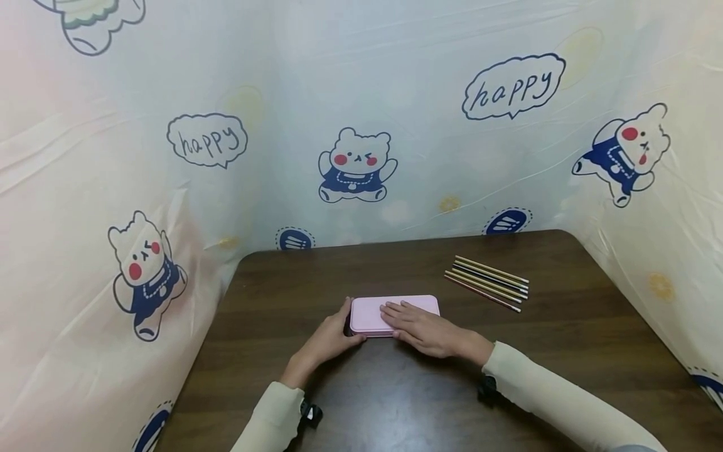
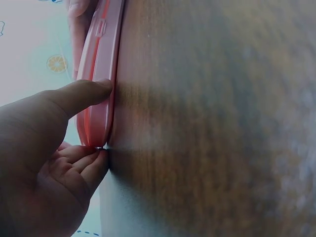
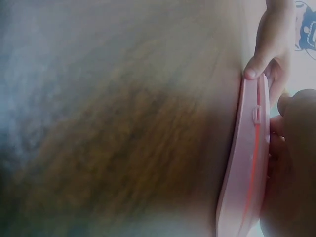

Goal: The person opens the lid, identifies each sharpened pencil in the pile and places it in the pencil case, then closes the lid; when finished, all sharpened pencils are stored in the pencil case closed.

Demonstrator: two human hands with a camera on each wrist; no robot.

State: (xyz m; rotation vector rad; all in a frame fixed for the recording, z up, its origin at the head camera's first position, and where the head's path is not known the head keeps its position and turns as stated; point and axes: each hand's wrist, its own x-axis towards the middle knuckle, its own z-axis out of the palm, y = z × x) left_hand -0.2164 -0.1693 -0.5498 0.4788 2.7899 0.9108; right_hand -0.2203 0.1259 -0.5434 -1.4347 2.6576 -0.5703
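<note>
A flat pink pencil case (image 1: 367,315) with rounded corners lies on the table, its lid down. My left hand (image 1: 332,334) grips the case's left end: the thumb presses the near side and the fingers bend round the short end, as the left wrist view shows. Across the right part of the lid lies my right hand (image 1: 425,329), palm down with its fingers extended. A small latch (image 3: 257,114) and an orange-red seam line show along the case's near side in the right wrist view. What is inside the case is hidden.
Several thin pencils (image 1: 491,269), mostly gold-coloured with a dark one and a reddish one, lie side by side to the right of the case. Brown wood-grain tabletop (image 1: 282,282) surrounds everything. A printed curtain (image 1: 418,94) encloses the table's back and sides.
</note>
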